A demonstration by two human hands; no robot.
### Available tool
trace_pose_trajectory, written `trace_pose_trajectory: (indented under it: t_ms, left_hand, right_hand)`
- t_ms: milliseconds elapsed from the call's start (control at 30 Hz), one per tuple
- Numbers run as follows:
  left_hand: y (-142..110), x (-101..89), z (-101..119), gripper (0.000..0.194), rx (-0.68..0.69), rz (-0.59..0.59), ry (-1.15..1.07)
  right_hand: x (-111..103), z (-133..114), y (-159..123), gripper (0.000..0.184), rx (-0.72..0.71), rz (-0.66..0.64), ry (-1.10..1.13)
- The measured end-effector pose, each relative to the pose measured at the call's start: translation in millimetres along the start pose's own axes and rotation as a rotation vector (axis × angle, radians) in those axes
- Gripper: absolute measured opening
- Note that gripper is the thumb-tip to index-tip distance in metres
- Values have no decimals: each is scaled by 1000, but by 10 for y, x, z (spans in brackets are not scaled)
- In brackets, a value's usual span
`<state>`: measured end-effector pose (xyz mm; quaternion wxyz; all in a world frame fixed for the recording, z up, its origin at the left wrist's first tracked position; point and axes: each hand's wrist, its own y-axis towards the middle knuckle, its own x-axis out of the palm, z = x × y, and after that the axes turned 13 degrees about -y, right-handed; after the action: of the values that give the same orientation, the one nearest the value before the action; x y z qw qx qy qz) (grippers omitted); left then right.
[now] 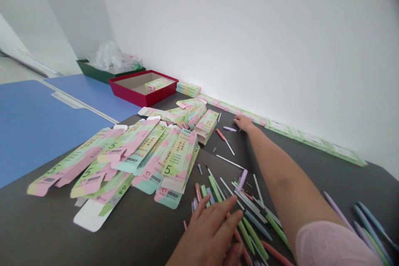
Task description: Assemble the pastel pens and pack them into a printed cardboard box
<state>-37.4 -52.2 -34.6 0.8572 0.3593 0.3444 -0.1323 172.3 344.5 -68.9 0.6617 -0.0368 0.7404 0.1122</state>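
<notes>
My left hand [210, 232] lies palm down over a pile of pen parts [249, 203], its fingers spread and touching the pile. The pile mixes pastel green, blue, purple and red barrels with thin white refills. My right hand [245, 123] reaches far across the dark table to the row of boxes at the wall. Its fingers are drawn together, and anything between them is too small to make out. Left of that hand lie a purple pen piece [230, 129] and a red pen piece [220, 134] with a white refill sticking out.
Unfolded pastel cartons [146, 145] overlap on the left, with one formed box [207, 124] beside them. Closed boxes [311, 141] line the wall. A red tray [132, 94] holds boxes; a green tray [99, 74] holds clear plastic bags. More pens [370, 224] lie at right.
</notes>
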Motion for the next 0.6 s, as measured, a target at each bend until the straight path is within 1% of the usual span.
trace_pose_trajectory:
  t_ms: [133, 267, 433, 600]
  left_hand:
    - [10, -25, 34, 39, -23, -15, -44]
    - [15, -61, 64, 40, -55, -52, -49]
    - [15, -129, 102, 41, -110, -20, -71]
    - [23, -154, 127, 40, -160, -36, -71]
  right_hand:
    - [-79, 48, -154, 28, -50, 27, 44]
    - [-115, -31, -263, 26, -91, 34, 82]
    - [-150, -287, -439, 22, -227, -55, 110]
    - [-311, -471, -786, 18, -367, -174, 127]
